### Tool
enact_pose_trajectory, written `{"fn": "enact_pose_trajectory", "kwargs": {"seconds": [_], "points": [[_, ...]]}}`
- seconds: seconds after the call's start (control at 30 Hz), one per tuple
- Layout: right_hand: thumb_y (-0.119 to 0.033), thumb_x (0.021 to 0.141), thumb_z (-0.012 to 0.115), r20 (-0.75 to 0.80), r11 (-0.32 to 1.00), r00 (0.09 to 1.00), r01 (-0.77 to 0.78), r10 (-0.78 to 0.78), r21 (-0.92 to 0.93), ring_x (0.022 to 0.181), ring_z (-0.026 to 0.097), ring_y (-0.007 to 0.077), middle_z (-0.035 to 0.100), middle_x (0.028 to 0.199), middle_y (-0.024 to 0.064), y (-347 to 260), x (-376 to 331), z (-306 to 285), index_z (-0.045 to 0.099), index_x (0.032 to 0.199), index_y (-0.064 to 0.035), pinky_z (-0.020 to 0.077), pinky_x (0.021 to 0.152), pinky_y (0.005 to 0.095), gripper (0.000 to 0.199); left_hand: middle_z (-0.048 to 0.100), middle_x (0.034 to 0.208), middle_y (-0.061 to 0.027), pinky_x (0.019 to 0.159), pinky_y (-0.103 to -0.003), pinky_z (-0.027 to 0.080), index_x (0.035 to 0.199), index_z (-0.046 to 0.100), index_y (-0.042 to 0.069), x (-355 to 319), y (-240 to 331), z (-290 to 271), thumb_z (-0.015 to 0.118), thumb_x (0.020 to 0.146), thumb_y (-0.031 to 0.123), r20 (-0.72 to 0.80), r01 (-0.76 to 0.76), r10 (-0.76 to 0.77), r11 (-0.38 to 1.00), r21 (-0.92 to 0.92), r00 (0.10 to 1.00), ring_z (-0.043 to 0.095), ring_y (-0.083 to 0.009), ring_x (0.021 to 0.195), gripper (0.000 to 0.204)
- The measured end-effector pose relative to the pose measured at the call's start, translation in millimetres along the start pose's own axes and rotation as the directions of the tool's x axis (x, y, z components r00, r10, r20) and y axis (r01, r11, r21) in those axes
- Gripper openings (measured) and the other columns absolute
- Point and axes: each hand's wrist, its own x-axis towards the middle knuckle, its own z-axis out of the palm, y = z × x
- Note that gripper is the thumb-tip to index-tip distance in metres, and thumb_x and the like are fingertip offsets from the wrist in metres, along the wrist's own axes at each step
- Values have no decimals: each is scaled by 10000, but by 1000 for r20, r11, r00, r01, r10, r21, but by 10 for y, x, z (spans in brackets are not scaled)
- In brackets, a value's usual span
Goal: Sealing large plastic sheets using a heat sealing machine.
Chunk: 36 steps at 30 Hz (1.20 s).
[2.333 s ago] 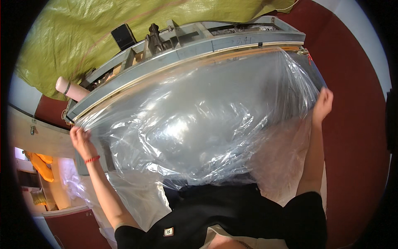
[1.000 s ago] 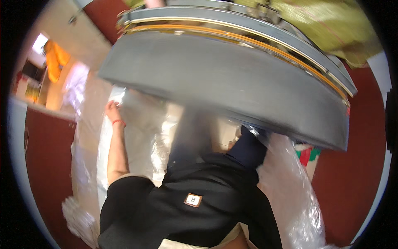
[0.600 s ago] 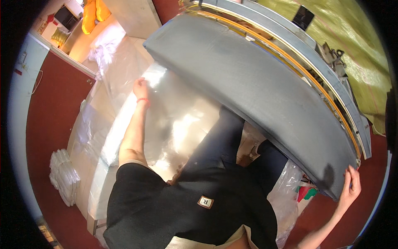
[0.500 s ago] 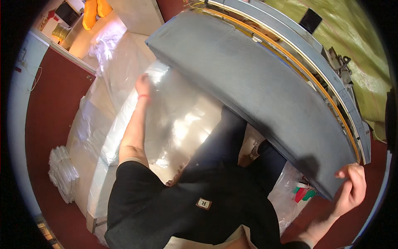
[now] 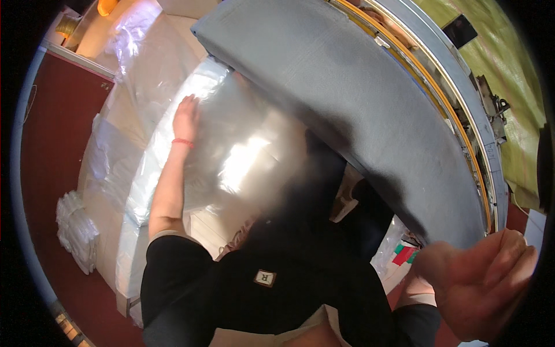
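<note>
My left hand (image 5: 186,118), with a red band at its wrist, lies with fingers stretched out on a stack of clear plastic sheets or bags (image 5: 155,151). A sheet of shiny see-through plastic film (image 5: 254,133) spreads from beside that hand toward my lap, partly passing by the edge of a long grey cloth-covered surface (image 5: 347,87). My right hand (image 5: 483,283) is raised close to the camera, near the right end of the grey surface. Its fingers are curled in, and whatever they may hold is hidden.
Behind the grey surface runs a machine rail with an orange strip (image 5: 425,95). A dark phone-like slab (image 5: 459,30) lies on green-yellow sheeting (image 5: 491,63). Folded clear plastic bags (image 5: 78,231) sit at the left. Red and green scraps (image 5: 404,253) show below the grey surface.
My right hand has come up from the grey surface's right end toward the camera. My left hand has shifted slightly left and its fingers now lie straighter on the plastic.
</note>
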Motion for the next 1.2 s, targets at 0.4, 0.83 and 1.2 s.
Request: {"fn": "enact_pose_trajectory", "kwargs": {"seconds": [0.4, 0.83, 1.2], "points": [[-228, 766, 486, -792, 851, 319, 261, -521, -455, 520, 265, 78, 219, 506, -30, 444, -40, 661, 348, 588, -97, 220, 536, 241, 261, 563, 863, -92, 665, -363, 450, 931, 568, 116, -21, -139, -159, 529, 758, 120, 67, 164, -169, 983, 77, 983, 549, -268, 804, 178], [12, 711, 610, -679, 851, 731, -313, -68, -422, 622, 567, 128, 599, 690, 68, 1273, -98, 535, 623, 798, 7, 433, 562, 207, 88, 537, 807, -78, 666, -252, 416, 784, 517, 9, 224, 823, -1890, 505, 756, -18, -372, -110, -271, 660, -743, 888, 520, -166, 752, 41], [-65, 676, 669, -291, 967, 940, -110, 177, 231, 883, 542, 122, 563, 1033, 109, 1035, -263, 963, 506, 1099, -24, 442, 735, 235, 455, 484, 631, -35, 367, -254, 382, 739, 537, 48, 311, 3248, -2868, 616, 579, 91, -273, -912, 875, 350, -215, 400, 515, -158, 500, 183]]}}
